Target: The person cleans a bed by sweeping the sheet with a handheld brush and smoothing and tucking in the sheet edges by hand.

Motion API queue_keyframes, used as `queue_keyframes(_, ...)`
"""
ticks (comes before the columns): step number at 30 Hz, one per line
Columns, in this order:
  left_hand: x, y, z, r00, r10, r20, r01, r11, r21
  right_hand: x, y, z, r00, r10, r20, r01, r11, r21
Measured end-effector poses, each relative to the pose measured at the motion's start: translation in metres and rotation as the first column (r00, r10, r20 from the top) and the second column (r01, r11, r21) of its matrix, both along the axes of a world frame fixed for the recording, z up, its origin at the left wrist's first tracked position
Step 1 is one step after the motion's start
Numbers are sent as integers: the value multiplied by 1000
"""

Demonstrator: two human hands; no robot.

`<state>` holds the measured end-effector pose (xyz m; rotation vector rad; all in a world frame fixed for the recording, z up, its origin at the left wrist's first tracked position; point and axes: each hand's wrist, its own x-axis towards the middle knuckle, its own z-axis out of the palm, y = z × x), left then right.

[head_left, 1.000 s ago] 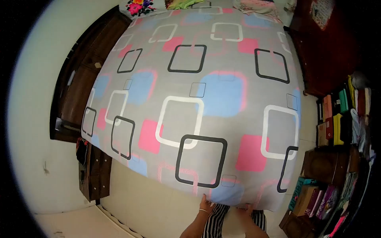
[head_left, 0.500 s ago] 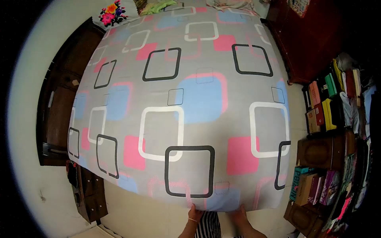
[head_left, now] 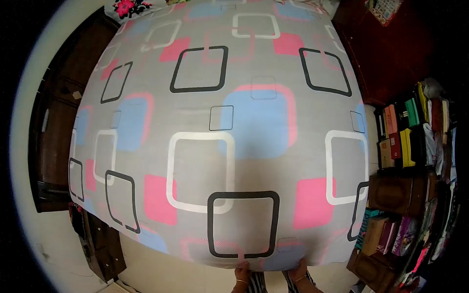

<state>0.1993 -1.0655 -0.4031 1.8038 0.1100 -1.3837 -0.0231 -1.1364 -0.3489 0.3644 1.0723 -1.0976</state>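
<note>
A grey bedsheet (head_left: 195, 115) with blue, pink, black and white rounded squares lies spread over the bed, and its near edge hangs at the foot end. My left hand (head_left: 242, 271) is closed on that edge, thumb on top and fingers hidden under the cloth. A little to its right, my right hand (head_left: 300, 270) also grips the edge, with most of its fingers out of sight. Between the two hands the hem runs nearly straight. The cloth looks mostly smooth, with a shadow down the middle.
A dark wooden cupboard (head_left: 373, 58) stands at the far right. Shelves with boxes and books (head_left: 388, 234) line the right side. At the left are a dark wooden frame (head_left: 51, 136) and a small drawer unit (head_left: 102, 239). A floral pillow (head_left: 126, 9) lies at the far left corner.
The sheet appears larger and nearer in view, and its far end has partly left the top. Both hands sit slightly lower in the picture, still at the near edge.
</note>
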Motion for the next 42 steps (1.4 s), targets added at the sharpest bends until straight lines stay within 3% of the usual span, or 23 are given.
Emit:
queue_keyframes(4,-9,-5,20,994,53,-94,-36,985,168,-15,15,2,1000,13,-15,-14,995,-95)
queue_keyframes(5,-12,15,0,989,-113,92,112,994,16,-32,37,-20,1000,10,-6,-10,994,-107)
queue_keyframes(7,-10,8,9,922,-236,307,284,952,-119,-59,67,-45,851,473,-230,-473,879,57)
queue_keyframes(8,-7,6,18,957,-276,91,261,954,148,-67,73,-46,742,609,-281,-600,790,130)
queue_keyframes(9,-8,13,30,960,-246,-137,281,868,410,-74,83,-29,140,973,-185,-942,189,278)
queue_keyframes(10,-11,18,40,958,-253,-139,288,865,410,-79,85,-18,-197,974,-111,-928,-149,341)
queue_keyframes(11,-10,21,42,503,-849,-160,835,430,345,-84,88,-7,-519,854,-29,-812,-483,329)
queue_keyframes(12,-11,22,41,-237,-963,-125,919,-264,293,-89,86,-1,-476,786,-395,-867,-344,359)
queue_keyframes(15,-32,-47,93,125,-692,711,967,246,70,-88,5,23,-268,-110,-957,-946,217,240)
queue_keyframes(16,-34,-96,94,-111,-701,704,960,108,260,-92,-42,35,-359,19,-933,-905,235,354)
queue_keyframes(17,-38,-161,134,-73,-809,583,947,126,295,-97,-90,47,-448,146,-882,-852,229,471)
queue_keyframes(18,-33,-175,105,-225,-345,911,936,184,301,-98,-114,58,-676,-39,-736,-704,327,630)
queue_keyframes(19,-42,-199,108,-328,-387,862,864,246,439,-106,-128,56,-686,90,-722,-640,397,658)
queue_keyframes(23,-59,-112,89,-493,-598,632,789,-1,614,-122,-18,53,-793,222,-567,-544,159,824)
queue_keyframes(25,-57,-51,94,-621,-709,333,670,-261,695,-131,42,67,-769,436,-467,-612,-293,735)
queue_keyframes(26,-52,-24,93,-637,-704,315,663,-290,690,-139,64,68,-759,462,-459,-620,-297,726)
queue_keyframes(28,-36,26,90,-646,-763,-21,630,-548,551,-155,109,54,-655,738,-160,-665,-463,586)
queue_keyframes(30,-31,54,101,-217,-911,-352,768,-382,514,-175,127,40,-644,675,-361,-635,-209,743)
queue_keyframes(34,-20,115,96,-43,-989,144,871,34,491,-197,47,75,-645,402,-650,-609,244,755)
queue_keyframes(36,-37,123,115,401,-915,45,858,392,331,-210,18,98,-655,496,-570,-607,104,788)
queue_keyframes(39,-63,131,138,451,-892,25,834,432,344,-234,18,88,-760,596,-259,-559,-395,729)
queue_keyframes(41,-77,140,157,516,-856,40,819,507,270,-238,42,76,-698,684,-210,-651,-485,584)
queue_keyframes(42,-78,160,146,525,-847,81,817,529,229,-242,60,66,-524,818,-237,-778,-347,524)
